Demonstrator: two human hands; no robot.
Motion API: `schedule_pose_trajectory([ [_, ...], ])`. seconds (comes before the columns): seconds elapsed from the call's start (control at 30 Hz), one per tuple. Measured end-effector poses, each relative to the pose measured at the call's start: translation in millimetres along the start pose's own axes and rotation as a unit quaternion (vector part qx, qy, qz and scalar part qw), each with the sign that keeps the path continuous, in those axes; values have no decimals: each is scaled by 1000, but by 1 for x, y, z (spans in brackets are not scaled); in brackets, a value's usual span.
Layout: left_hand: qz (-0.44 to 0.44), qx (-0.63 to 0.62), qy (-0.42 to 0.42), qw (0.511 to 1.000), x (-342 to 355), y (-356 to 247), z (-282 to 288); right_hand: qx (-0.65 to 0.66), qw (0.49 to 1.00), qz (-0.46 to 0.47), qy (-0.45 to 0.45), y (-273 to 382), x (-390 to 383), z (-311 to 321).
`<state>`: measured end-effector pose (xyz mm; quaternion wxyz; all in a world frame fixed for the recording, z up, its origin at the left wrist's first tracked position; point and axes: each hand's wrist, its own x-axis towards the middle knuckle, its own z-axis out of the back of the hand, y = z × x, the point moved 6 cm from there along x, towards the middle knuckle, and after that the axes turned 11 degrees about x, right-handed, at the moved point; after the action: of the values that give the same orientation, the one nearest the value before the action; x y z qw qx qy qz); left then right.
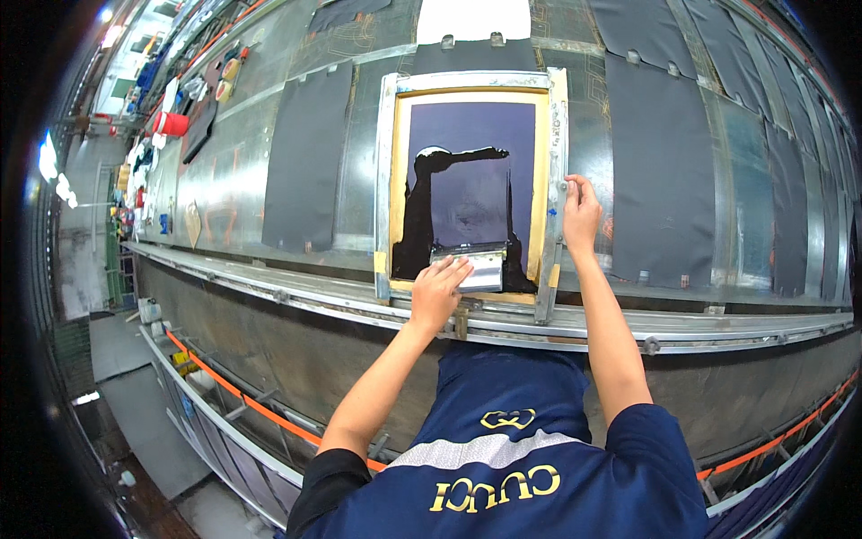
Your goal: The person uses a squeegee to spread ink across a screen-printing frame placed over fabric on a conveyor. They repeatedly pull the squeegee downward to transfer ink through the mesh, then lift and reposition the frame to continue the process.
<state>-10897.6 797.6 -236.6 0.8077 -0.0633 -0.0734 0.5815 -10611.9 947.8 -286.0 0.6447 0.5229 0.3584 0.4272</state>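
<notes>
A silk-screen printing frame [558, 117] with metal sides and yellow tape borders lies in front of me on the long table. Black ink [417, 220] is spread on its dark mesh, thick along the left, top and right of a smoother rectangle. My left hand [439, 289] is closed on a wide metal squeegee [485, 271], whose blade touches the mesh near the frame's near end. Beside the frame's right side, my right hand [582, 214] has its fingers bent against the metal edge and grips it.
Dark fabric panels [660, 171] lie flat along the table on both sides, with a white panel [474, 20] beyond the frame. A metal rail [296, 295] runs along the near edge. Further left stand a red bucket [171, 124] and tape rolls [227, 79].
</notes>
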Motion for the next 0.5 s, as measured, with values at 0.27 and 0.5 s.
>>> schedule_pose_trajectory([
  [0.27,-30,-12,11,999,-38,28,-1,-88,995,-49,0,-13,-4,-17],
  [0.5,-22,-32,-30,999,61,61,-17,-79,996,-33,-18,-10,-5,-17],
])
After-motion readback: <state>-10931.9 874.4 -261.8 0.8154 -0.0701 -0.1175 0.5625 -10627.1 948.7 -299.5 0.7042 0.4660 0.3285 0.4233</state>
